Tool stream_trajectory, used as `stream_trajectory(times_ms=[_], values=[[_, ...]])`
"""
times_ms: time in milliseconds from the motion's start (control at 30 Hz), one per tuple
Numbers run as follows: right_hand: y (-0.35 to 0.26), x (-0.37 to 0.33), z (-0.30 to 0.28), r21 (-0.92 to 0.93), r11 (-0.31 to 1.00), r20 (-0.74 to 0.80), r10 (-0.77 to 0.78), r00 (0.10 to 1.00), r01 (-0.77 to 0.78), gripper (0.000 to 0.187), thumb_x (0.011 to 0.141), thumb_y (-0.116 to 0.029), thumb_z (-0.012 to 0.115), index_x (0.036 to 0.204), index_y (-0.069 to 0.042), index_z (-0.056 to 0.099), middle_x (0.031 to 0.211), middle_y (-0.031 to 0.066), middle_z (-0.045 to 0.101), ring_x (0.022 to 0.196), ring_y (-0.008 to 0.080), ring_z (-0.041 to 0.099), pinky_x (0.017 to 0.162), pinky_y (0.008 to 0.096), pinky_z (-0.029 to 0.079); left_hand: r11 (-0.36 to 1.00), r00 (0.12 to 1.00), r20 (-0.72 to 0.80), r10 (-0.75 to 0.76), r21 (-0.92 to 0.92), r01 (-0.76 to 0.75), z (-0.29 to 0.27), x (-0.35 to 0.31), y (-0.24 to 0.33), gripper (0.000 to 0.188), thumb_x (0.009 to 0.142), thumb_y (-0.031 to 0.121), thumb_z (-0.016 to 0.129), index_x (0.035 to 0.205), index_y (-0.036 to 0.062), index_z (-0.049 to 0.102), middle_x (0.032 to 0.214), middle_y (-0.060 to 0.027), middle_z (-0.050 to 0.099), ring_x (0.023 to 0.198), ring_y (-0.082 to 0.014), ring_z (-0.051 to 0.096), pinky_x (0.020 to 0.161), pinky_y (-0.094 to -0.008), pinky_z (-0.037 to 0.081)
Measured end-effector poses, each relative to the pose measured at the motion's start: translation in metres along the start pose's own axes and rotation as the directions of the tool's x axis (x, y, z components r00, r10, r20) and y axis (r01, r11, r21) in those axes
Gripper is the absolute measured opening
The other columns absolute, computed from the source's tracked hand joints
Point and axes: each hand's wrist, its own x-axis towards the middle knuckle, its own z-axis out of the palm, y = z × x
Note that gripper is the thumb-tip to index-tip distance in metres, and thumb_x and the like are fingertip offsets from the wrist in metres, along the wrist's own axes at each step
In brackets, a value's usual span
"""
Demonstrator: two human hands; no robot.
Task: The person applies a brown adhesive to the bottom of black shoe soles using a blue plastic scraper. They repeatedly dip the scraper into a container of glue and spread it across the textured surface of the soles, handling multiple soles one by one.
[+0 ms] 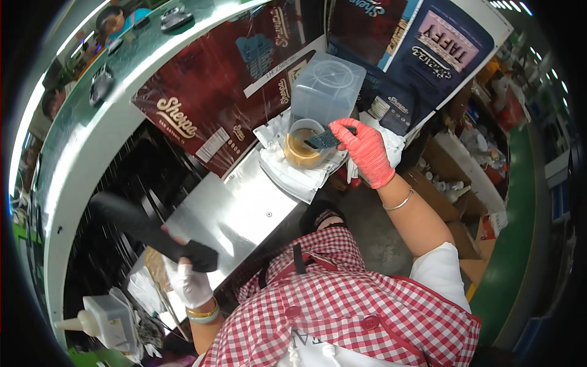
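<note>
My left hand, in a white glove, is closed round one end of a long black piece shaped like a shoe sole, which is smeared by motion. My right hand, in a red-orange glove, pinches a dark flat-handled brush. The brush's black end reaches into the mouth of a small clear cup with yellowish stuff round its side; whether it touches the contents, I cannot tell. That cup sits on white cloth, directly before a larger translucent plastic container.
A bare metal work plate lies between my hands. Printed dark red cardboard stands along the back. At lower left is a white squeeze bottle. Black shoes rest on the curved conveyor ledge. Cluttered cardboard boxes stand at right.
</note>
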Motion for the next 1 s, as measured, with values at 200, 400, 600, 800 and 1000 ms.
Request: stream_trajectory(times_ms=[200, 400, 600, 800, 1000], values=[[-0.001, 0.01, 0.014, -0.049, 0.995, 0.069, 0.087, 0.994, -0.083, 0.034, 0.086, -0.03, 0.063, 0.101, 0.0, 0.065, 0.078, 0.0065, 0.064, 0.064, 0.0117, 0.06, 0.061, 0.0248, 0.047, 0.887, 0.891, -0.062, -0.449, -0.147, 0.437, -0.006, -0.02, -0.022, 0.066, 0.071, 0.006, 0.056, 0.134, 0.0043, 0.036, 0.118, -0.0191, 0.055, 0.1, -0.033, 0.06, 0.09, -0.0429, 0.05], [-0.001, 0.014, 0.017, 0.019, 0.997, 0.053, 0.075, 0.996, -0.076, 0.031, 0.087, -0.028, 0.063, 0.1, 0.0, 0.065, 0.083, 0.0058, 0.065, 0.063, 0.0109, 0.059, 0.059, 0.0236, 0.046, 0.798, 0.852, 0.105, -0.513, -0.306, 0.519, 0.014, -0.019, -0.034, 0.057, 0.087, 0.027, 0.054, 0.133, -0.0013, 0.037, 0.124, -0.022, 0.051, 0.112, -0.0364, 0.055, 0.084, -0.0417, 0.054], [0.014, 0.015, 0.009, 0.046, 0.993, 0.076, 0.101, 0.992, -0.105, 0.028, 0.088, -0.025, 0.062, 0.1, -0.001, 0.065, 0.084, 0.0044, 0.065, 0.062, 0.0092, 0.058, 0.058, 0.0209, 0.045, 0.747, 0.795, 0.111, -0.597, -0.284, 0.601, 0.004, -0.019, -0.046, 0.057, 0.094, 0.033, 0.043, 0.142, 0.007, 0.025, 0.129, -0.0196, 0.048, 0.11, -0.0338, 0.056, 0.08, -0.0396, 0.055], [0.016, -0.024, 0.042, 0.481, 0.832, 0.144, 0.235, 0.961, -0.275, 0.024, 0.092, -0.026, 0.057, 0.098, -0.004, 0.063, 0.071, 0.0013, 0.06, 0.052, 0.0042, 0.052, 0.042, 0.0159, 0.035, 0.716, 0.796, 0.151, -0.587, -0.363, 0.596, -0.001, -0.02, -0.061, 0.067, 0.093, 0.046, 0.044, 0.146, 0.015, 0.017, 0.135, -0.0156, 0.042, 0.109, -0.0352, 0.056, 0.081, -0.0393, 0.054], [-0.041, -0.098, 0.117, 0.409, 0.865, 0.318, 0.165, 0.934, -0.292, 0.024, 0.091, -0.021, 0.058, 0.102, 0.0, 0.062, 0.082, 0.0049, 0.065, 0.056, 0.0069, 0.058, 0.048, 0.0172, 0.044, 0.758, 0.824, 0.128, -0.552, -0.334, 0.56, 0.009, -0.02, -0.054, 0.09, 0.083, 0.076, 0.024, 0.146, 0.0124, 0.016, 0.134, -0.0175, 0.042, 0.111, -0.032, 0.054, 0.08, -0.0349, 0.055]])
